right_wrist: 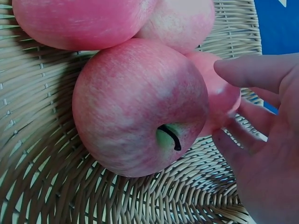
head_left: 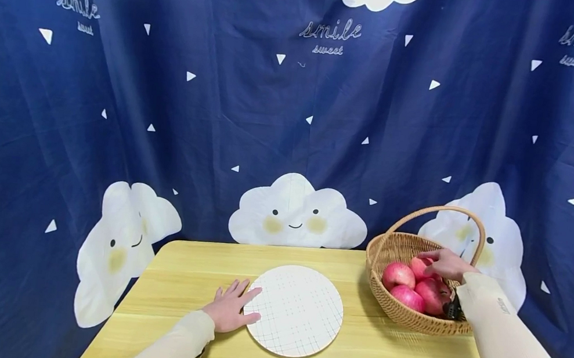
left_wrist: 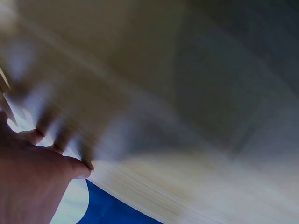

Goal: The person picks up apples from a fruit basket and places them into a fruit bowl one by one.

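Note:
On the table lies a round white board (head_left: 294,311) with a thin grid pattern. My left hand (head_left: 231,310) rests at its left edge, fingers spread, with the thumb and forefinger over the rim. At the right stands a wicker basket (head_left: 390,248) holding several red apples. Reaching into it, my right hand (head_left: 448,265) grips the rear apple (head_left: 420,267). In the right wrist view, thumb and fingers lie around that apple (right_wrist: 210,93), partly hidden behind a nearer apple (right_wrist: 135,107) with a dark stem.
The basket's tall arched handle (head_left: 438,208) rises beside the right forearm. A light wooden table (head_left: 188,268) carries everything, and a dark blue curtain (head_left: 252,111) with smiling clouds hangs right behind its back edge.

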### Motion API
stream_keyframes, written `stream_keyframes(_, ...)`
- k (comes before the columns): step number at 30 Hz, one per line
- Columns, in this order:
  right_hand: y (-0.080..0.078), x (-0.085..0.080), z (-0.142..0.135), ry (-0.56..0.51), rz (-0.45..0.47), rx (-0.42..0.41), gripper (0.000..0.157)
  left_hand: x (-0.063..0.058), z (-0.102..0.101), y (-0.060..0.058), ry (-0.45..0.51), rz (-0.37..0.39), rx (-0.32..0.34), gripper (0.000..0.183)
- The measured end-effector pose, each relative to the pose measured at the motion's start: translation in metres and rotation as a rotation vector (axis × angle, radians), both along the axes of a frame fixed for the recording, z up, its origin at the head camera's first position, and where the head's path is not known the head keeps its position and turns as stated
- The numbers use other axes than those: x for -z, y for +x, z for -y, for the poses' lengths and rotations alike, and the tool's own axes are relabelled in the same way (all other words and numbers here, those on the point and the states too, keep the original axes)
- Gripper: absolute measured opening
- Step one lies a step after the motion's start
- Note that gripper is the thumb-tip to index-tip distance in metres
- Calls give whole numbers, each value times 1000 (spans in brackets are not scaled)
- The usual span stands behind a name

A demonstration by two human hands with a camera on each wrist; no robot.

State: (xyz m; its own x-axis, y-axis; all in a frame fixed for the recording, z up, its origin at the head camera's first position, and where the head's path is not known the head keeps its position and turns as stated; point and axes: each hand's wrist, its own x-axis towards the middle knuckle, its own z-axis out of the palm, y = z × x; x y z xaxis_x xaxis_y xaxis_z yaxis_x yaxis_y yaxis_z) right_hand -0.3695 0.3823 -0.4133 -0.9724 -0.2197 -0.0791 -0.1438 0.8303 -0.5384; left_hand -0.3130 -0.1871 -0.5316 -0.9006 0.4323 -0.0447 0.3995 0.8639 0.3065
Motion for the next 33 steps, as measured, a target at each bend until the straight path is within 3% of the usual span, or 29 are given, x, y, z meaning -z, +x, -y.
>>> stream_keyframes(10,-5,0,0,24,36,12,74,2,0,1,9,-5,3,75)
stream_keyframes(18,-8,2,-1,43,45,46,76,3,1,0,7,12,5,76)
stream_keyframes(25,-12,6,-1,-44,80,78,79,7,1,-1,26,-9,6,76)
stream_keyframes(33,-12,8,-2,-86,33,107,78,12,3,-4,25,-14,-6,77)
